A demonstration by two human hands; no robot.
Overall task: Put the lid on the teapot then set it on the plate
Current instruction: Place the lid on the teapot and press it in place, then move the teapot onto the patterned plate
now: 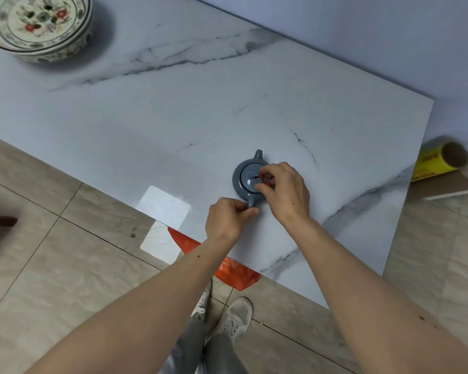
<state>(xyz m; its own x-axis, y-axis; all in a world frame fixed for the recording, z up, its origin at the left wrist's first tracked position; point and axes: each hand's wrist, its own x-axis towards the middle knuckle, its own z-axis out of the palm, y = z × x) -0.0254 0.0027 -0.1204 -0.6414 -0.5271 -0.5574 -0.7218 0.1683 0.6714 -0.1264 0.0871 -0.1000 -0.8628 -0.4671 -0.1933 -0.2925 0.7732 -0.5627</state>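
A small blue-grey teapot [239,177] stands on the white marble table [200,117], its spout pointing away from me. Its lid [249,178] sits in the pot's opening. My right hand [284,191] pinches the lid's knob, where a red ring shows between the fingertips. My left hand [229,218] grips the teapot's handle at the near side. The patterned plate [38,25], with floral decoration and a deep rim, lies at the table's far left corner, well away from the pot.
The table's near edge runs diagonally over a tiled floor [65,265]. An orange plastic bag [235,271] lies under the edge. Yellow-wrapped cardboard rolls [443,160] lie past the right edge. My feet in white shoes [233,317] are below.
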